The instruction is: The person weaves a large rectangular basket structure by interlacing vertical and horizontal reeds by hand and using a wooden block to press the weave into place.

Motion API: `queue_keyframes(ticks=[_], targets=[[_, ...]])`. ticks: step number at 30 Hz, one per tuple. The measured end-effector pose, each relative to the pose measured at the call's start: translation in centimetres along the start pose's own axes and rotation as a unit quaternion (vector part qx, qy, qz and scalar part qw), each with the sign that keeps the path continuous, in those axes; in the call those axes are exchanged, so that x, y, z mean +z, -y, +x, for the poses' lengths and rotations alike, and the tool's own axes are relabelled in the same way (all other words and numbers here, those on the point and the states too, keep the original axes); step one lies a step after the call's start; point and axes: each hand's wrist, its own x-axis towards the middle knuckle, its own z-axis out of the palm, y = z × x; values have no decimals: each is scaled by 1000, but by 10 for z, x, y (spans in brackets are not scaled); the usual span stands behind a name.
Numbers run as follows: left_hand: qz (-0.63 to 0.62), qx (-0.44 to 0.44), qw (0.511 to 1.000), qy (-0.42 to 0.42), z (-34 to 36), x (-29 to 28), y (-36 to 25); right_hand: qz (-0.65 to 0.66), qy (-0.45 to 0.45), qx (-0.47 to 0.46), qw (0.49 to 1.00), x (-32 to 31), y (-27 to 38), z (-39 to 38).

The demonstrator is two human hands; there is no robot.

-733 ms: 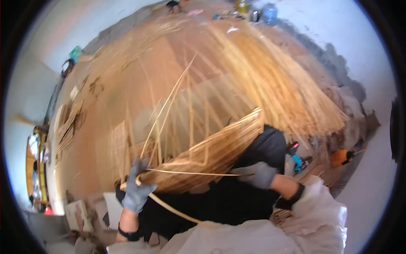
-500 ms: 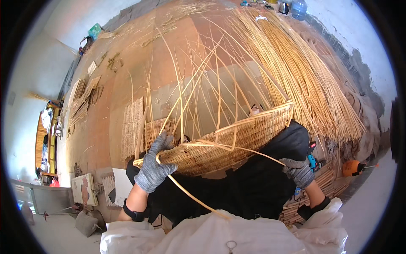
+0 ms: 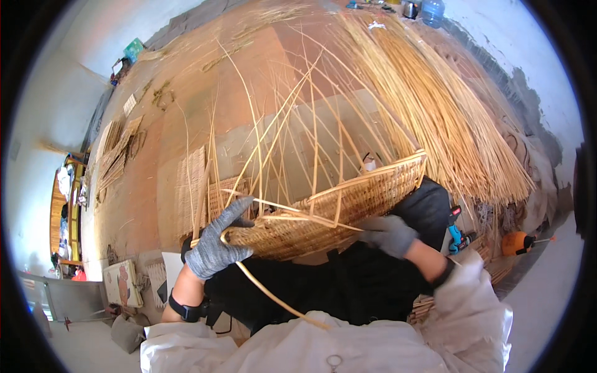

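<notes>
A half-woven wicker basket lies tilted across my lap, long thin stakes rising from its far rim. My left hand, in a grey glove, grips the basket's left end, fingers on the far side and thumb on the near side. From under that thumb a thicker cane curves down toward my chest. A pale weaving rod crosses the upper edge and runs into my right hand. That gloved hand is closed around it just right of the basket's middle, blurred by motion.
A large bundle of long rods covers the floor at the right. Beside my right knee lie a blue cordless drill and an orange bottle. Flat woven panels lie left of the basket. A water jug stands far right.
My right hand has moved left and slightly up, from the rod's outer length to near the basket. The rod's pale end now shows above my left fingers. The basket has shifted slightly left.
</notes>
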Motion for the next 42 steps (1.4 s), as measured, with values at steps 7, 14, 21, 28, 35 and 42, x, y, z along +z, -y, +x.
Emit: queue_keyframes(ticks=[7,14,21,28,35,42], targets=[[-6,28,999,13,12,-8,20,-238,86,-34,967,8,45,77],[-93,96,990,-49,1,2,32,-65,1,441,895,-84,27,-110],[-155,70,982,-76,9,-9,8,164,-170,395,888,34,-4,-156],[-117,-5,993,27,0,-27,0,285,-35,191,939,44,17,-8],[-107,-4,984,143,-17,-35,15,-165,136,128,968,30,64,71],[-29,93,984,149,-5,-37,15,-263,104,170,944,-54,141,138]])
